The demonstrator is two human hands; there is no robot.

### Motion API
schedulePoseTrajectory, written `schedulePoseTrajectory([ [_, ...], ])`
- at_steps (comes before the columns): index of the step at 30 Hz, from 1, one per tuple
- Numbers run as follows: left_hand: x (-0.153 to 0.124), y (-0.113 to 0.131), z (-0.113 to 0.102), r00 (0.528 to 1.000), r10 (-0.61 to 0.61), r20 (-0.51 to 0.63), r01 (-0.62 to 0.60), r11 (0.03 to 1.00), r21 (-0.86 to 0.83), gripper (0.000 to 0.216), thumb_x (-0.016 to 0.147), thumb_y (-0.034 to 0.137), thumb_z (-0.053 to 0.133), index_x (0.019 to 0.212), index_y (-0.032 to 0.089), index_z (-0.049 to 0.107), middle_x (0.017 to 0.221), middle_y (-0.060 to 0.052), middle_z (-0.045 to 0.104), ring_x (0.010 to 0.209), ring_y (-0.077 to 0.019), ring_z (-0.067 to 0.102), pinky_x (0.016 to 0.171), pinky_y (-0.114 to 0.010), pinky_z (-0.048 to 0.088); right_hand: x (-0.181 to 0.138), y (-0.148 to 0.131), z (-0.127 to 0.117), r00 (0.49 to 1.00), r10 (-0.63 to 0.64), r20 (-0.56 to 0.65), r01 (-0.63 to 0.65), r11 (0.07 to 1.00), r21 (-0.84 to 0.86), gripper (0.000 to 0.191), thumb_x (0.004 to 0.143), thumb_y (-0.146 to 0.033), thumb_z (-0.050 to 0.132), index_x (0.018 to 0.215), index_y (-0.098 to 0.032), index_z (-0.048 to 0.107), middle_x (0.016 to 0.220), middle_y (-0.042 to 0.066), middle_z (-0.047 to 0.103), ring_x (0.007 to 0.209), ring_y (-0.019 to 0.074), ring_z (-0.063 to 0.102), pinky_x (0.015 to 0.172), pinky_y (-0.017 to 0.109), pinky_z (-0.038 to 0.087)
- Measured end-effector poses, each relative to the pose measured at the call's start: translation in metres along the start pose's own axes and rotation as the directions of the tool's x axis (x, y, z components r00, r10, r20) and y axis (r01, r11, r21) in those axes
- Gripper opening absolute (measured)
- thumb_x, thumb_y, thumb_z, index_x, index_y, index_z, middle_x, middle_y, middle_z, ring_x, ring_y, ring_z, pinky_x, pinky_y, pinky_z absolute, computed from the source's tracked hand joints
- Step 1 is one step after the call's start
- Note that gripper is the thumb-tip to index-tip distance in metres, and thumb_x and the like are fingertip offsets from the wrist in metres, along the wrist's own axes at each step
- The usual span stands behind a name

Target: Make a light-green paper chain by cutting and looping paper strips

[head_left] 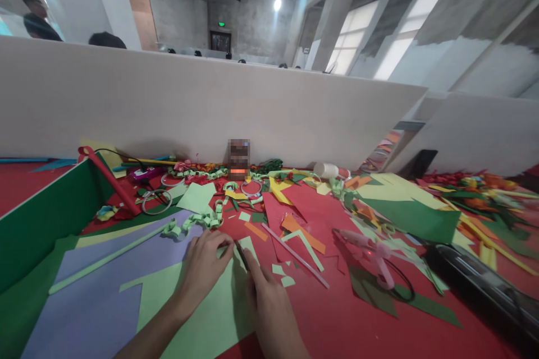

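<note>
My left hand [206, 261] rests palm down on a light green paper sheet [197, 308], its fingers curled at the sheet's top edge. Beside it, my right hand [269, 303] also lies on the sheet with its fingers pressed together. A thin dark tool [241, 251], perhaps a pen or blade, sticks up between the two hands at the right hand's fingertips. A light green paper chain [196, 221] lies just beyond my left hand. A purple sheet [105, 269] lies under the green one.
Paper scraps in red, orange, yellow and green litter the red table [345, 320]. A pink glue gun [370, 249] with a black cord lies to the right, near a black cylinder [475, 280]. A green box wall [42, 219] stands at the left; a white partition [210, 101] runs behind.
</note>
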State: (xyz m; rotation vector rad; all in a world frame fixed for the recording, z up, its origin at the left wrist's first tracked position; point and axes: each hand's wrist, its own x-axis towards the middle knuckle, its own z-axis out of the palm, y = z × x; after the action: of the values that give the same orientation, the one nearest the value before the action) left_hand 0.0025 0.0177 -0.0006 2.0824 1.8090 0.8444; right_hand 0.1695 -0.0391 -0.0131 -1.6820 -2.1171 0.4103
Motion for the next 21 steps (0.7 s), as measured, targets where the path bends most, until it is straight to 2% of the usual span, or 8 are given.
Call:
schedulePoseTrajectory([
  [4,-0.0003,0.0003,-0.0010,1.000,0.000,-0.001,0.000,1.000,-0.004,0.014,0.091,0.021,0.063,0.081,0.027,0.070,0.087,0.005,0.075,0.091,-0.0215,0.064,0.082,-0.034,0.035,-0.0008,0.0019,0.0010,1.000,-0.017,-0.012,0.017,1.000,-0.007,0.062,0.094,-0.006,0.044,0.153,-0.024,0.045,0.102,0.011,0.075,0.086,0.0228,0.074,0.074,0.026,0.055],
  [13,-0.0009,-0.0013,-0.0011,1.000,0.009,0.004,-0.008,1.000,-0.004,0.015,0.092,0.022,0.061,0.082,0.028,0.071,0.090,0.004,0.075,0.093,-0.0212,0.063,0.084,-0.034,0.036,0.0004,0.0009,0.0025,0.999,-0.020,-0.029,0.018,0.998,-0.053,0.060,0.095,-0.008,0.046,0.153,-0.024,0.045,0.095,0.010,0.074,0.076,0.0225,0.073,0.065,0.026,0.054],
  [21,0.0009,-0.0006,-0.0007,1.000,0.001,0.023,-0.001,1.000,-0.001,0.016,0.092,0.021,0.060,0.084,0.028,0.071,0.092,0.004,0.076,0.095,-0.0217,0.063,0.084,-0.035,0.036,-0.0002,0.0016,0.0033,1.000,-0.004,0.000,0.004,0.997,-0.077,0.064,0.093,-0.004,0.049,0.154,-0.024,0.044,0.097,0.010,0.074,0.080,0.0218,0.074,0.069,0.024,0.055],
])
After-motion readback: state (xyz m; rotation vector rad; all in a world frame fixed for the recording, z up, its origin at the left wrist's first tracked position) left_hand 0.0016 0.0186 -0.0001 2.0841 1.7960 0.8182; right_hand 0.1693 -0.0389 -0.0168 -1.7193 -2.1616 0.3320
